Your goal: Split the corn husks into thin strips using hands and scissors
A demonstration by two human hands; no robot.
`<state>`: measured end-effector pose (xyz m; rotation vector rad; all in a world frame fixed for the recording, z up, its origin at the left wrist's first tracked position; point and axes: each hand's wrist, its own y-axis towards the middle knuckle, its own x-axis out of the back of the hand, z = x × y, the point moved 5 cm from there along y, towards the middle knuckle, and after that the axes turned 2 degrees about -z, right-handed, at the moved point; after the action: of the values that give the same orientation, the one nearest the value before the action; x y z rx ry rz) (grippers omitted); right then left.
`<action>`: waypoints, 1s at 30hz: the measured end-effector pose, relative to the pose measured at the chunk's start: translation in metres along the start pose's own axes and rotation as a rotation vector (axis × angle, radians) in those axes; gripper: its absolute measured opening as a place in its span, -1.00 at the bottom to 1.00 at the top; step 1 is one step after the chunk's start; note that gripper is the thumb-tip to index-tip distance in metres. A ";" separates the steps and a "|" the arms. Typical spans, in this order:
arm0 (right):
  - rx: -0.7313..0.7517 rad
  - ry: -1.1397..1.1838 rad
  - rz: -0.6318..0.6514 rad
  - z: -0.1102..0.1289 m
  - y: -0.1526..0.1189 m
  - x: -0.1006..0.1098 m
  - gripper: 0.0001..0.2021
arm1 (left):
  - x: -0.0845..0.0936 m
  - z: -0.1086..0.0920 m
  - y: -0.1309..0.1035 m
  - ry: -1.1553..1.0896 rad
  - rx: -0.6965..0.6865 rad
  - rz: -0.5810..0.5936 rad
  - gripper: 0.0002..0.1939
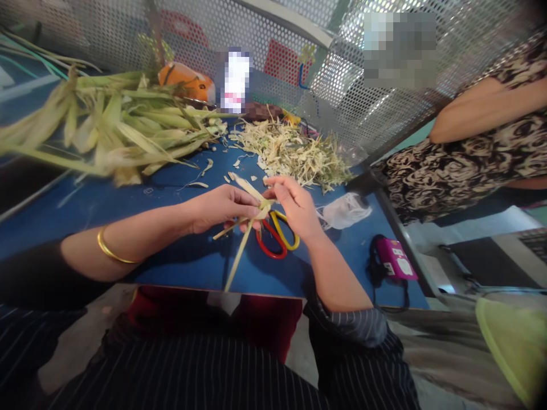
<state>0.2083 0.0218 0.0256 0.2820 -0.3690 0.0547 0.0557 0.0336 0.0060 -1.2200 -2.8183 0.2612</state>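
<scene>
Pale green leaf strips (240, 256), perhaps corn husk, are crossed and folded together in front of me. One long end hangs down toward the table's front edge, and a wider end points up and left. My left hand (224, 206) pinches the strips between thumb and fingers from the left. From the right, my right hand (294, 204) has its bent fingers and thumb at the fold, closed on the same strips. Scissors (272, 242) with one red and one yellow handle lie on the table under my hands; their blades are hidden.
Long green husks (123, 125) pile up on the blue table (171, 265) at left. Trimmed scraps (290, 151) heap behind my hands. A lit phone (236, 82) stands against perforated metal. White thread (346, 210) and a magenta box (395, 259) lie right; a person (470, 159) is beyond.
</scene>
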 end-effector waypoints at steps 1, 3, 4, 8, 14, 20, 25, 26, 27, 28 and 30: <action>0.036 -0.076 0.065 0.004 0.000 0.000 -0.73 | 0.001 0.000 0.000 -0.042 0.010 -0.004 -0.79; 0.079 -0.179 0.173 0.009 0.000 0.000 -0.75 | 0.003 0.001 0.000 -0.134 0.034 -0.022 -0.78; 0.092 -0.201 0.198 0.009 0.000 0.001 -0.78 | 0.004 0.002 0.001 -0.177 0.051 -0.032 -0.77; 0.141 -0.233 0.161 0.004 0.002 0.007 -0.84 | 0.004 0.006 0.003 -0.279 0.094 -0.054 -0.80; 0.179 -0.535 0.008 -0.005 0.005 0.011 -0.81 | 0.009 0.011 0.007 -0.338 0.097 -0.187 -0.83; 0.122 -0.619 0.071 -0.009 0.005 0.008 -0.79 | 0.006 0.008 0.004 -0.281 0.111 -0.184 -0.82; 0.021 -0.290 0.146 -0.010 0.006 0.007 -0.81 | -0.001 0.009 0.003 -0.172 0.106 -0.109 -0.75; -0.008 -0.172 0.149 -0.009 0.006 0.006 -0.78 | -0.002 0.010 0.003 -0.145 0.110 -0.094 -0.74; -0.052 -0.065 0.152 -0.010 0.005 0.005 -0.74 | -0.004 0.011 0.003 -0.119 0.117 -0.081 -0.74; -0.105 0.018 0.164 -0.011 0.004 0.003 -0.72 | -0.006 0.012 0.003 -0.093 0.125 -0.067 -0.74; -0.190 0.107 0.204 -0.014 0.001 -0.002 -0.76 | -0.010 0.013 0.002 -0.051 0.134 -0.039 -0.76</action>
<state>0.2114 0.0268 0.0132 0.0525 -0.2928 0.2325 0.0627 0.0263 -0.0068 -1.1457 -2.8110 0.4763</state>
